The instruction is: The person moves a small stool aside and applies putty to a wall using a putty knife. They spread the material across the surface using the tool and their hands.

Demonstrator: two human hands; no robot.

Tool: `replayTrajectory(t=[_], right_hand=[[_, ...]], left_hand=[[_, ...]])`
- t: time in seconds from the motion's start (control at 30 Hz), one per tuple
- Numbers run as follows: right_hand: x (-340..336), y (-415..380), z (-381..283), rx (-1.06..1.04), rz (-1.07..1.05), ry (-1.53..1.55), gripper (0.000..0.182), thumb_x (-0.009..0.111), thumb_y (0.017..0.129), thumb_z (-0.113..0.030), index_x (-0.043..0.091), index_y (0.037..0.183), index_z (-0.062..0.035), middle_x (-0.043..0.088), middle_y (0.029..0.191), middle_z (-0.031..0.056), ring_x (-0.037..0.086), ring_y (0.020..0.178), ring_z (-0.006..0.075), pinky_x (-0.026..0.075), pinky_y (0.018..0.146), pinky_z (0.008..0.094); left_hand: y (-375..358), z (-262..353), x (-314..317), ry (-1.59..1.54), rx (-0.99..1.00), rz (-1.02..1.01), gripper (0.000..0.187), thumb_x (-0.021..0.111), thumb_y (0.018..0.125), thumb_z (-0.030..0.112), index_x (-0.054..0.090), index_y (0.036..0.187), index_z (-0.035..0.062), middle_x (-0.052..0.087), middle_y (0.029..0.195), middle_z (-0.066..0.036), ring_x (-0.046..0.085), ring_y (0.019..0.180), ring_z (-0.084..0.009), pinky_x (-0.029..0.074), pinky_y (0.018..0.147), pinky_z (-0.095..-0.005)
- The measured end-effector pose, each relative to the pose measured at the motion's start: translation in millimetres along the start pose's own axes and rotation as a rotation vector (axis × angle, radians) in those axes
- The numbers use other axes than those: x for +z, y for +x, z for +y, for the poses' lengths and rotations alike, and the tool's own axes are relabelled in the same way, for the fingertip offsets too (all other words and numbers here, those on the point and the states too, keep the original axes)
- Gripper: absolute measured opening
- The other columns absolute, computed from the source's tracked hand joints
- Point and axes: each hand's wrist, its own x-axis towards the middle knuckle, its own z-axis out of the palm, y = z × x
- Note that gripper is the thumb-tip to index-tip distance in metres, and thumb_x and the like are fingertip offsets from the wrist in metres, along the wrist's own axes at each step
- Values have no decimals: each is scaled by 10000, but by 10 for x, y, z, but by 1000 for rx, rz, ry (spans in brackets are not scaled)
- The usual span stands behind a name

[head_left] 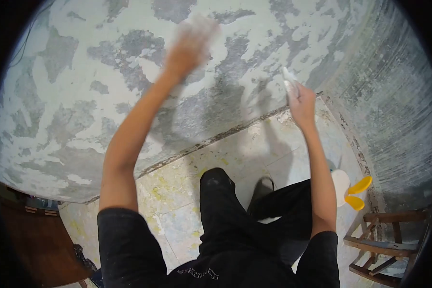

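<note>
My left hand (195, 44) is smeared by motion against the patchy wall (57, 50), its fingers too blurred to make out. White and grey areas cover the wall around it. Farther right and lower, my right hand (303, 103) is closed around a thin, whitened piece (290, 85) that sticks up past the fingers toward the wall. I cannot tell what kind of thing this piece is.
The tiled floor (177, 222) is spotted with yellowish flakes along the wall's foot. At the right are a white rounded object (340, 186) with two yellow flaps, a rough grey side wall (393, 96) and a wooden frame (386, 247). Brown furniture (38, 245) stands at the left.
</note>
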Motion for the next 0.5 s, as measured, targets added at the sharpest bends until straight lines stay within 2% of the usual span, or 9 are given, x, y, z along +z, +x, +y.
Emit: replayTrajectory(t=[0.07, 0.1, 0.13, 0.23, 0.27, 0.33, 0.37, 0.4, 0.5], right_hand=[[-524, -139, 53, -68, 28, -133, 259, 592, 929, -217, 673, 1009, 16, 542, 594, 102, 517, 540, 153, 408, 541, 332], [-799, -209, 51, -88, 39, -231, 239, 583, 913, -195, 660, 955, 28, 543, 599, 109, 520, 540, 166, 403, 541, 338], [-1045, -374, 195, -133, 75, -242, 225, 569, 894, -166, 661, 943, 32, 555, 618, 107, 520, 547, 178, 400, 548, 345], [-1771, -1364, 797, 140, 6, -414, 268, 548, 949, -207, 621, 845, 29, 519, 589, 112, 504, 536, 204, 376, 542, 377], [-1951, -1876, 1143, 227, 28, -512, 285, 564, 953, -223, 602, 813, 22, 553, 645, 132, 537, 601, 230, 376, 579, 414], [-2188, -2904, 1539, 372, 99, -569, 313, 549, 977, -234, 645, 1023, 60, 624, 829, 224, 607, 826, 322, 451, 777, 406], [-2288, -3569, 1850, 343, 162, -749, 339, 541, 984, -218, 632, 1121, 79, 638, 849, 231, 609, 844, 352, 464, 828, 400], [-2190, -3568, 1415, 452, 197, -536, 319, 565, 976, -220, 641, 1021, 87, 532, 614, 115, 521, 555, 219, 418, 563, 372], [-2270, -4628, 1891, 783, 287, -348, 356, 561, 996, -241, 652, 961, 101, 484, 536, 55, 463, 470, 143, 367, 473, 324]], left_hand=[[-872, 730, 1217, -182, 233, -407, 769, 576, 878, 144, 202, 1549, 112, 190, 1623, -62, 239, 1471, -233, 241, 1213, -379], [-1333, 915, 1501, 549, 646, -276, 788, 616, 869, 183, 214, 1545, 133, 201, 1623, -58, 185, 1489, -223, 88, 1245, -391], [-1201, 1037, 808, -67, 644, -834, 791, 605, 862, 134, 206, 1545, 149, 187, 1626, -54, 157, 1495, -222, 74, 1247, -358], [-995, 915, 537, -138, 364, -639, 789, 629, 830, 106, 273, 1531, 178, 231, 1608, -76, 238, 1472, -193, 208, 1227, -348], [-956, 761, 716, 307, 275, -348, 716, 652, 804, 119, 387, 1469, 142, 396, 1521, -83, 349, 1417, -218, 218, 1224, -368], [-281, 2, -13, -173, -37, -297, 663, 671, 821, 284, 452, 1421, 106, 473, 1461, -89, 393, 1386, -263, 287, 1178, -432], [103, -303, -382, 51, -86, 29, 650, 653, 839, 352, 467, 1427, 146, 448, 1488, -105, 374, 1398, -288, 271, 1164, -505], [464, -475, -801, 240, -214, 28, 611, 613, 869, 346, 469, 1441, 186, 422, 1511, -106, 336, 1423, -304, 203, 1176, -561], [637, -473, -616, 387, -395, 213, 622, 601, 875, 323, 439, 1463, 202, 417, 1512, -98, 327, 1428, -312, 175, 1176, -585]])
